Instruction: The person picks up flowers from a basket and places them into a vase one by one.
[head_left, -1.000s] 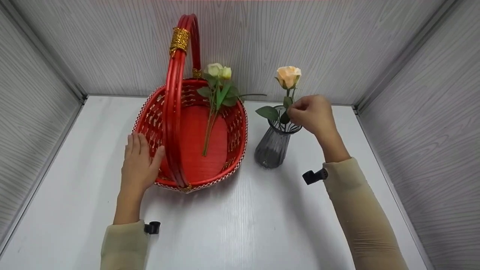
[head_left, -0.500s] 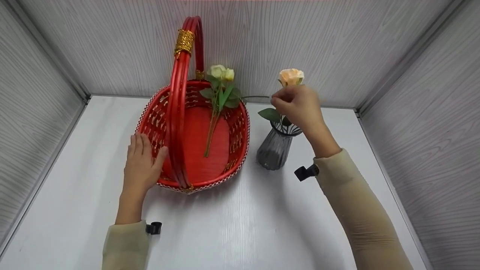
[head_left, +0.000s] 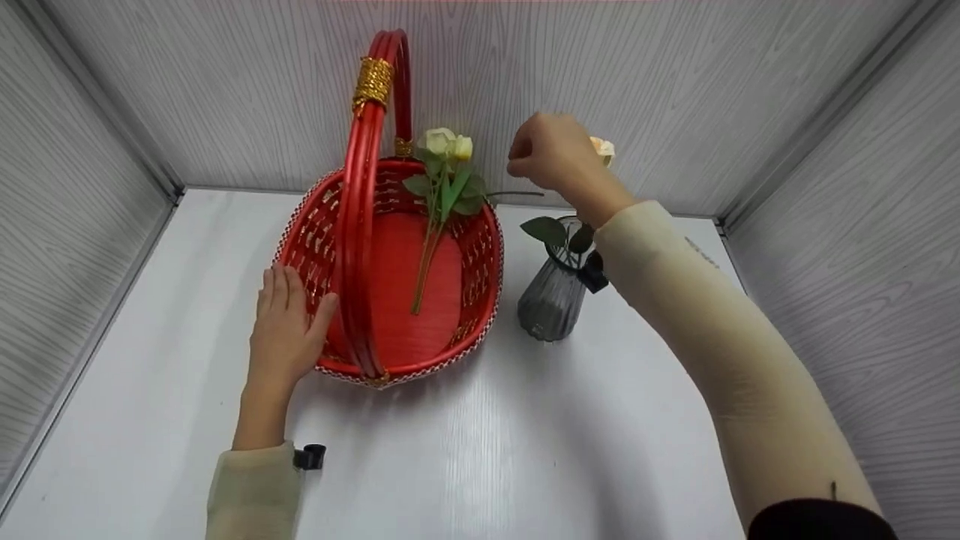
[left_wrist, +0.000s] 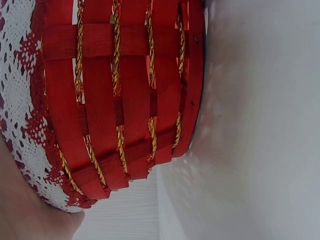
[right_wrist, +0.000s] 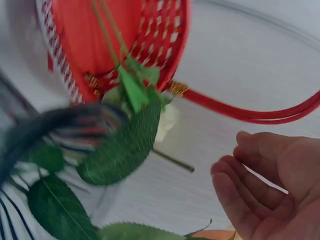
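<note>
My left hand (head_left: 289,330) rests on the left rim of a red woven basket (head_left: 405,330), fingers straight, thumb pointing toward the handle. In the left wrist view it touches the basket's lace-trimmed edge (left_wrist: 30,115). My right hand (head_left: 551,150) is in the air near the back wall, fingers loosely bent, with nothing between them in the right wrist view. Close behind its forearm, a peach rose (head_left: 602,150) stands in a grey ribbed glass vase (head_left: 551,307); the sleeve hides part of the flower. Cream-white roses (head_left: 448,144) lie in the basket, blooms leaning over its back rim.
A tall red handle (head_left: 358,225) with gold wrapping arches over the basket. One thin stem (head_left: 517,193) sticks out rightward past the rim toward the vase. Grey wood-grain panels (head_left: 637,75) enclose the white tabletop (head_left: 465,465) at the back and sides.
My right hand has left the peach rose's stem above the vase and moved up and left, its forearm now covering part of the flower and vase. The left hand stays on the basket rim.
</note>
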